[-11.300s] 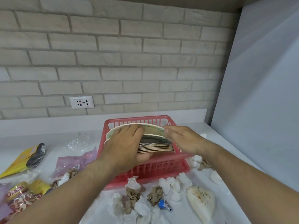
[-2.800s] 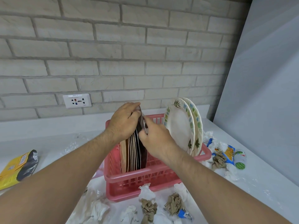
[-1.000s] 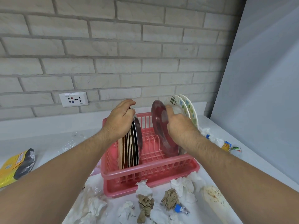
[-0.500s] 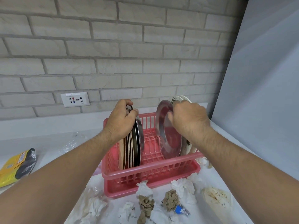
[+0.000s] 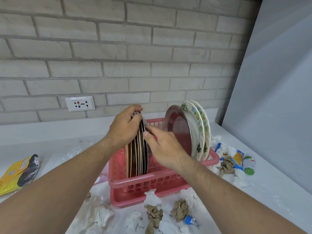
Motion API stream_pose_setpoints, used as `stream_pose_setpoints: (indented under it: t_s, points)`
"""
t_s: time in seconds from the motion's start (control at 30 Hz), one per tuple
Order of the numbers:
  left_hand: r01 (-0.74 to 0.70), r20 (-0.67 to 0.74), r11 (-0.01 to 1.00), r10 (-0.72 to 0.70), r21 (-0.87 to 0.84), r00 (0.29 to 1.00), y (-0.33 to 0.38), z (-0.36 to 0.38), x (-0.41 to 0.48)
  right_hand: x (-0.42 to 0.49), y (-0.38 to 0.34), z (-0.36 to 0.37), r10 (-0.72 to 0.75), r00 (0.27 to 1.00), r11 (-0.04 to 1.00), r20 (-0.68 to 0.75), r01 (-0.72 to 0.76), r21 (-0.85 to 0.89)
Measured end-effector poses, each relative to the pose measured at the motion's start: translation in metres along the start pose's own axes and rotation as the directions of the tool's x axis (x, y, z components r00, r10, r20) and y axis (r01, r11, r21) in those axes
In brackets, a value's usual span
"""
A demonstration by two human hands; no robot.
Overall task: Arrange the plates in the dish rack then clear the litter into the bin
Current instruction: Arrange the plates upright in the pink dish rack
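The pink dish rack (image 5: 152, 181) sits on the white counter (image 5: 270, 191). At its left side dark striped plates (image 5: 136, 159) stand on edge, and a shiny plate (image 5: 179, 130) and two leafy white plates (image 5: 199, 132) lean at its right. The left hand (image 5: 125, 127) grips the stack's top. The right hand (image 5: 163, 146) pinches the stack's last plate.

We see a pale desk (image 5: 50, 146) with a pink dish rack (image 5: 152, 180) standing on it near the middle. Just in front of the rack lie crumpled white tissues (image 5: 152, 197), two brown paper wads (image 5: 154, 215) and a small blue wrapper (image 5: 190, 220); to its right we find more tissues, another brown wad (image 5: 226, 164) and bright printed wrappers (image 5: 238, 157). Well off to the left lies a yellow and black packet (image 5: 15, 173), with clear plastic film (image 5: 76, 149) between it and the rack.
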State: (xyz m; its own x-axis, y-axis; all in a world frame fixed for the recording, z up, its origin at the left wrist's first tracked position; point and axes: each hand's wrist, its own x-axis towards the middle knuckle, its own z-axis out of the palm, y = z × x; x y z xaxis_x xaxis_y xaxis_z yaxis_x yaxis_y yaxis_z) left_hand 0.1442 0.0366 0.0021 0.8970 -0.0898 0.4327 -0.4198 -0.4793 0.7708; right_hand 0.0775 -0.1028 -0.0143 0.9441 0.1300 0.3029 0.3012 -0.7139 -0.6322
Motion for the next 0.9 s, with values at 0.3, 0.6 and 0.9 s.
stream_pose_setpoints:
  t_s: [0.3,0.6,0.9]
  points:
    - [-0.035,-0.055,0.999,0.036,0.016,0.998,0.005,0.005,-0.003,0.002,-0.036,-0.005,-0.078,0.996,0.85,0.053,0.094,-0.518]
    - [-0.012,-0.082,1.0,0.012,-0.006,0.997,0.008,0.008,-0.006,0.024,-0.053,-0.045,0.015,0.993,0.797,-0.114,-0.081,-0.599]
    - [-0.031,-0.036,0.999,0.032,0.033,0.999,0.011,0.011,-0.004,0.047,-0.042,-0.1,0.036,0.959,0.728,-0.282,-0.218,-0.65]
